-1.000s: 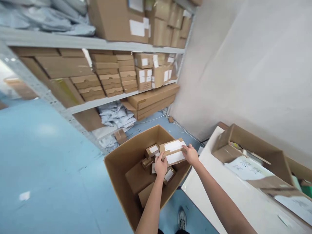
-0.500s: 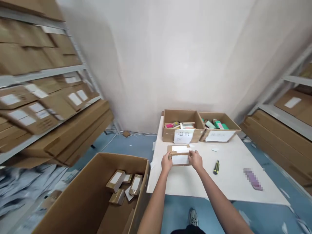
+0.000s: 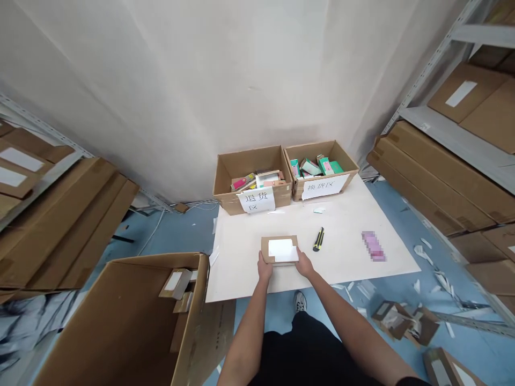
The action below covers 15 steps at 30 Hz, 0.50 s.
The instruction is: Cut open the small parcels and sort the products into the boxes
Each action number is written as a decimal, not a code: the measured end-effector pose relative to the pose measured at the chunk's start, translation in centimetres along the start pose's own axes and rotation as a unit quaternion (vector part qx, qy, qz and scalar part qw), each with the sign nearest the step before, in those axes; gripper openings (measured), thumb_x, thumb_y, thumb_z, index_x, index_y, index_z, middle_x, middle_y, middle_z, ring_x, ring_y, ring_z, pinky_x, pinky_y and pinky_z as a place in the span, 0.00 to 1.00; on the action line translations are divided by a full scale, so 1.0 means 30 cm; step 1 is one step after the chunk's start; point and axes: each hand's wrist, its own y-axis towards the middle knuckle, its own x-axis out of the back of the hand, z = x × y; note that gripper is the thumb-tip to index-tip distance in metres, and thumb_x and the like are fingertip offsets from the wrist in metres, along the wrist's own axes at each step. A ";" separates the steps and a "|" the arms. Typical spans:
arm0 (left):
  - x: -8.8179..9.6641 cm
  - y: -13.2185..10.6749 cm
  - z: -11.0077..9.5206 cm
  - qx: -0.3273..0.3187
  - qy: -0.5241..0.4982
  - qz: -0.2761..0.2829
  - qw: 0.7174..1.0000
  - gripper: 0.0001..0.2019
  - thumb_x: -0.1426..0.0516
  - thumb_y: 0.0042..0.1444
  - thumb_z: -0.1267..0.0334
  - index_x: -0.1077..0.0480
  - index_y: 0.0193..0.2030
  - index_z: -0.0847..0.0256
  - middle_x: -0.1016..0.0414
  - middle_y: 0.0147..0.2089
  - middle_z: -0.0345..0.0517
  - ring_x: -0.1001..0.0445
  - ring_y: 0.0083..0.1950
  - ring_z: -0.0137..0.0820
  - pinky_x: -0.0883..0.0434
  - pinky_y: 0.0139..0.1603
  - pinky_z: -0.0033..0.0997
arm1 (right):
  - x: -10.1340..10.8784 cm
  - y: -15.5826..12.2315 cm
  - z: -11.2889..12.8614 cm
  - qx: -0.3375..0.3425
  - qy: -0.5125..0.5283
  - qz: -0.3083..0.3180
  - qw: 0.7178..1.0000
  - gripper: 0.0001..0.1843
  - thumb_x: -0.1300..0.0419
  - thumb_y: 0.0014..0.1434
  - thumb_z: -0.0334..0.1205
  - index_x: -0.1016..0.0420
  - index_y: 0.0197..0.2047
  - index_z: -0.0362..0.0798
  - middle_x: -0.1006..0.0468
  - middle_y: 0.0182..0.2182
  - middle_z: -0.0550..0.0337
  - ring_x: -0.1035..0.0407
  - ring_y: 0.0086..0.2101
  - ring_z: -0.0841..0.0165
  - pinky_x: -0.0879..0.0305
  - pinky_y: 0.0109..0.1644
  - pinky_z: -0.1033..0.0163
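Between my two hands is a small brown cardboard box (image 3: 267,247) with a white label on top, held over the near part of the white table (image 3: 237,279). My left hand (image 3: 264,268) grips its left end, and my right hand (image 3: 304,264) grips its right end. The fingers wrap round the sides and are partly hidden. A yellow and black utility knife (image 3: 318,239) lies right of the box. Behind it stand two open cartons with handwritten paper signs: the left carton (image 3: 225,202) holds mixed small packages, the right carton (image 3: 298,192) mostly green and pink ones.
A large open carton (image 3: 189,327) with several small boxes stands on the floor at left. A blurred pinkish item (image 3: 374,246) lies on the table's right. Loaded shelves (image 3: 462,134) flank both sides. Opened boxes (image 3: 392,319) and paper scraps lie on the floor at right.
The view has swung right and downward. The small box, still in both hands, now shows mainly its top face; before, two labelled faces showed.
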 end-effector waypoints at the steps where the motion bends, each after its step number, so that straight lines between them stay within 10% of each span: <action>1: 0.023 0.025 -0.037 0.016 0.003 -0.013 1.000 0.48 0.39 0.54 0.65 0.54 0.80 0.60 0.28 0.70 0.55 0.27 0.69 0.42 0.29 0.66 0.36 | 0.025 0.017 0.020 -0.001 -0.001 -0.003 1.000 0.36 0.45 0.64 0.32 0.40 0.75 0.46 0.22 0.55 0.46 0.25 0.53 0.59 0.33 0.58 0.59; 8: 0.174 0.193 -0.304 -0.099 -0.052 -0.017 0.994 0.38 0.48 0.65 0.66 0.54 0.81 0.53 0.36 0.76 0.43 0.32 0.72 0.33 0.33 0.69 0.31 | 0.182 0.112 0.112 -0.073 0.094 -0.056 0.991 0.22 0.49 0.71 0.39 0.25 0.64 0.49 0.16 0.43 0.56 0.22 0.47 0.64 0.30 0.52 0.63; 15: 0.088 0.203 -0.316 -0.121 0.075 0.043 0.989 0.40 0.38 0.57 0.60 0.43 0.76 0.61 0.40 0.77 0.55 0.45 0.79 0.44 0.44 0.78 0.42 | 0.209 0.126 0.106 -0.002 0.082 -0.055 0.995 0.33 0.42 0.65 0.35 0.35 0.73 0.48 0.25 0.63 0.48 0.30 0.62 0.60 0.35 0.64 0.60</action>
